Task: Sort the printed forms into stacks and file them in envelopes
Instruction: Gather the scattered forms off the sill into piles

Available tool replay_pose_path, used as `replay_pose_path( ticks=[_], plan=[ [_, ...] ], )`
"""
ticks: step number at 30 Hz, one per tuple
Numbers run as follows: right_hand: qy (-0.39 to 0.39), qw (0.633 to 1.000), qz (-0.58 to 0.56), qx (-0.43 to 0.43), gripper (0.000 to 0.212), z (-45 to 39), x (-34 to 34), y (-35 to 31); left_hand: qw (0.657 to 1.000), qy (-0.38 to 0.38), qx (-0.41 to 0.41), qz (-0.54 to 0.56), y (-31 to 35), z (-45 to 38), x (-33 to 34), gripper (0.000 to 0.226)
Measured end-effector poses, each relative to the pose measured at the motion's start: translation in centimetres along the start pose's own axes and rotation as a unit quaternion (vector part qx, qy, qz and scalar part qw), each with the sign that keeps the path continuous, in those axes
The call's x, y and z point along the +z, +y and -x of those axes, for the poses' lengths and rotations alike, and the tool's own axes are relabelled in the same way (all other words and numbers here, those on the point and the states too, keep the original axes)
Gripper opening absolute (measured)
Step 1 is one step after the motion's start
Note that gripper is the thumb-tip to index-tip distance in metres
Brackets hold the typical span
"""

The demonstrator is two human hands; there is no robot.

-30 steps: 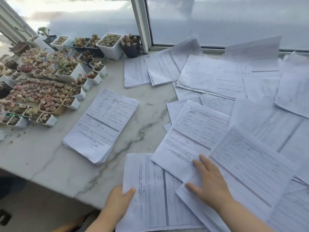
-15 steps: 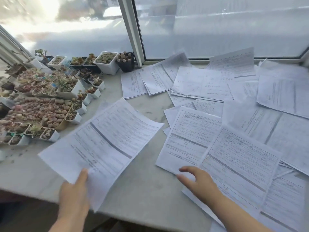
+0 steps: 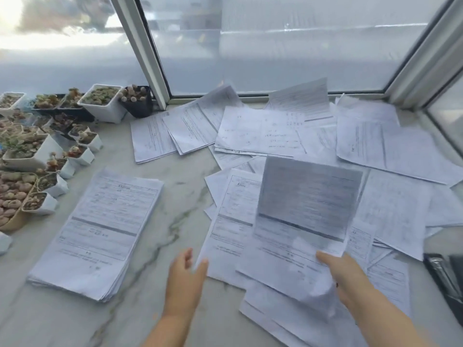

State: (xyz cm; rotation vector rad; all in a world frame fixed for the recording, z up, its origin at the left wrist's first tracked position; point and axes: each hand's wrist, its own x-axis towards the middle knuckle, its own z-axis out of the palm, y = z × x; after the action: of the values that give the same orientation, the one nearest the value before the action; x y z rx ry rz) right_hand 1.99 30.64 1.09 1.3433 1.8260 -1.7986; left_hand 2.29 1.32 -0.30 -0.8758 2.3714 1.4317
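Note:
A neat stack of printed forms lies on the marble sill at the left. Loose printed forms are scattered over the middle and right, overlapping each other. My right hand pinches the lower edge of one form and lifts it up off the loose pile; it is blurred. My left hand hovers over the sill with relaxed fingers, its fingertips next to the corner of a lying form, holding nothing. No envelopes are in view.
Many small pots of succulents crowd the left side, some white, one black. Window frames close the back and right. A dark object sits at the right edge. Bare marble lies between the stack and loose forms.
My left hand has laid the sheet it carried onto the left stack and come back to the middle. My right hand has picked up a form and raised it. The view tilted upward.

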Motion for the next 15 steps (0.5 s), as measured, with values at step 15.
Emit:
replay_pose_path(
  ticks=[15],
  plan=[
    [-0.088, 0.996, 0.002, 0.018, 0.029, -5.9, -4.4, 2.7, 0.956, 0.006, -0.042, -0.291, 2.5, -4.1, 4.7, 0.046]
  ],
)
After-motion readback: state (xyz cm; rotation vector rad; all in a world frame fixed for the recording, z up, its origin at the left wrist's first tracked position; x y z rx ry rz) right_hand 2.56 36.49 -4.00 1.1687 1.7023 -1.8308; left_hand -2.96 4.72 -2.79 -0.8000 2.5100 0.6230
